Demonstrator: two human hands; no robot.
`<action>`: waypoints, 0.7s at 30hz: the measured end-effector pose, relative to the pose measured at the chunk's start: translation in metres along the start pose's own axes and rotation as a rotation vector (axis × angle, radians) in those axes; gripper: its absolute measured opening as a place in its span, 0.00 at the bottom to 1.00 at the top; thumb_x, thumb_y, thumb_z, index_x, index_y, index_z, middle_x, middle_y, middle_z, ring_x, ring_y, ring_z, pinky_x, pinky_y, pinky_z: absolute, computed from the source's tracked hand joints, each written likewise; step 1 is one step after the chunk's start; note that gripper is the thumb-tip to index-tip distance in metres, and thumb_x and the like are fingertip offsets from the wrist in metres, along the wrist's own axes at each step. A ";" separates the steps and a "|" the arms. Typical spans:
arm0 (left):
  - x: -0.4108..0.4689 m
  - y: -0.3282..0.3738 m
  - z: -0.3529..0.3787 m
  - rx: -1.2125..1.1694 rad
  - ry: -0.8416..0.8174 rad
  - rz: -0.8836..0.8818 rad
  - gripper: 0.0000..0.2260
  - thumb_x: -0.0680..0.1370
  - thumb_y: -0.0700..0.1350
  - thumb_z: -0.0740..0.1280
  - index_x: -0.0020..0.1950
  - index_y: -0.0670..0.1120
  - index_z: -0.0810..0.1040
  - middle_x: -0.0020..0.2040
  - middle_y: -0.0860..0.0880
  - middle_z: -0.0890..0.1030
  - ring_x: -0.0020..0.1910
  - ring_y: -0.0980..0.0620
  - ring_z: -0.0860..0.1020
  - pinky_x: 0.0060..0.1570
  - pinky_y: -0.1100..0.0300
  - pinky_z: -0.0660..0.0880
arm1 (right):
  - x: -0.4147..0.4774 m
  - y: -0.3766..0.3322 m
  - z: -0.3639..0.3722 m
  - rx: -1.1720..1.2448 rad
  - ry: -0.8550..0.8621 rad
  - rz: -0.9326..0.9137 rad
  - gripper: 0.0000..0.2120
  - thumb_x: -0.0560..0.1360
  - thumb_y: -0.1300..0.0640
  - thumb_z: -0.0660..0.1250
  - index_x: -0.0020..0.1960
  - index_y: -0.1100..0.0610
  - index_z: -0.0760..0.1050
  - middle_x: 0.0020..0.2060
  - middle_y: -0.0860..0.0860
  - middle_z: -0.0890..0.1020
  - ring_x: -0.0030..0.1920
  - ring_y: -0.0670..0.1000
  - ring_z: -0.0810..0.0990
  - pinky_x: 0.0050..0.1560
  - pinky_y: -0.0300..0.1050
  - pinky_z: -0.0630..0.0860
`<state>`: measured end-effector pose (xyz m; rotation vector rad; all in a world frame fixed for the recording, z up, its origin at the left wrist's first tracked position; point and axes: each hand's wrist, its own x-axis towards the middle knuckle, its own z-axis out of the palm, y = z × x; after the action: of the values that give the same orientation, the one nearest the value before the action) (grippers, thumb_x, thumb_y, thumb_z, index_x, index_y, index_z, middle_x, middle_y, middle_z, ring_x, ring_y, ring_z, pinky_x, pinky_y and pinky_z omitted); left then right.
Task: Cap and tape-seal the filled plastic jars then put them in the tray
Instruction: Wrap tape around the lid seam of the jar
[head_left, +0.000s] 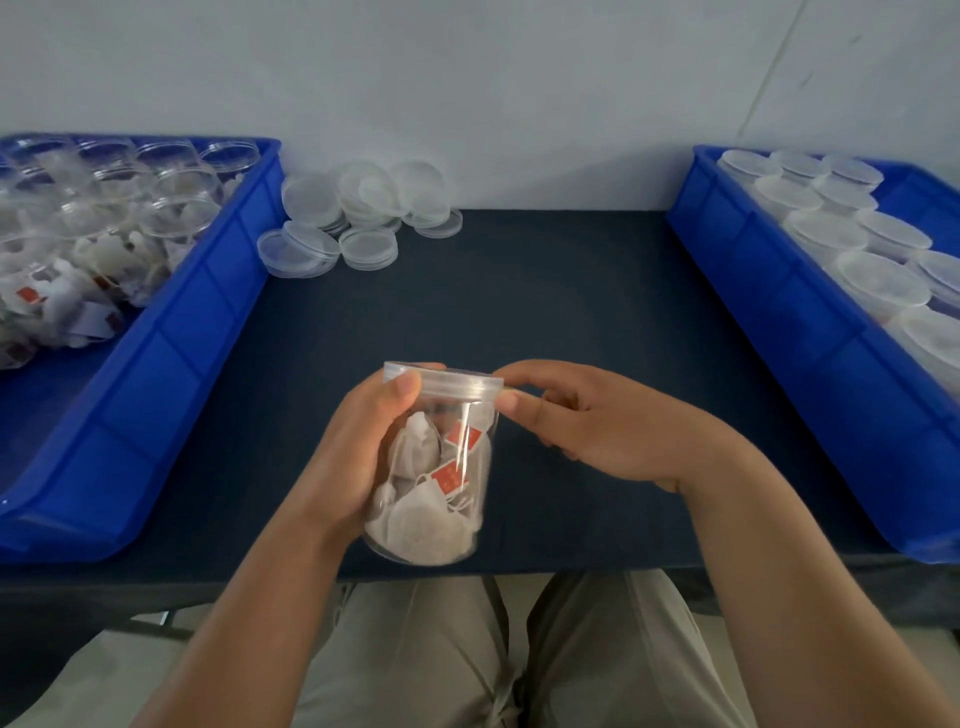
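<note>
Left hand (358, 447) grips one jar (441, 509); right hand (597, 426) pinches its lid (452, 383); two blue trays (171, 364) (779, 322).

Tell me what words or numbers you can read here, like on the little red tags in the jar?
Nothing here can be read.
On the red tags in the jar: pale marks, too small and blurred to read.
On the tags in the left tray: too blurred to read.
On the lid, the loose lids and the right tray: no writing shows.
</note>
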<state>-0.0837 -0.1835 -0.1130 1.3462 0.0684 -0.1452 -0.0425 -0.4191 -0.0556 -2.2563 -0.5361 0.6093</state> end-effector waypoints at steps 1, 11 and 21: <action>0.000 0.001 0.002 -0.006 0.017 0.001 0.34 0.62 0.73 0.79 0.58 0.52 0.87 0.55 0.42 0.86 0.49 0.45 0.85 0.47 0.51 0.83 | 0.000 0.000 0.002 -0.003 0.017 -0.004 0.26 0.76 0.23 0.55 0.68 0.30 0.74 0.51 0.27 0.81 0.49 0.35 0.80 0.54 0.43 0.76; -0.008 0.012 0.018 0.380 0.086 0.155 0.45 0.64 0.83 0.67 0.78 0.69 0.67 0.63 0.73 0.78 0.62 0.67 0.81 0.56 0.63 0.81 | -0.007 0.001 0.015 0.019 0.218 -0.016 0.19 0.81 0.28 0.58 0.65 0.33 0.77 0.51 0.28 0.81 0.50 0.34 0.79 0.51 0.42 0.76; -0.006 0.018 0.012 0.219 0.184 0.078 0.41 0.58 0.75 0.79 0.69 0.65 0.77 0.58 0.59 0.85 0.56 0.53 0.87 0.51 0.54 0.84 | -0.022 0.006 0.001 -0.094 0.177 -0.054 0.20 0.78 0.25 0.51 0.69 0.22 0.65 0.46 0.36 0.82 0.47 0.35 0.80 0.43 0.38 0.73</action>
<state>-0.0878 -0.1911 -0.0918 1.5768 0.1580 0.0391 -0.0594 -0.4342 -0.0543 -2.3473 -0.5449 0.3596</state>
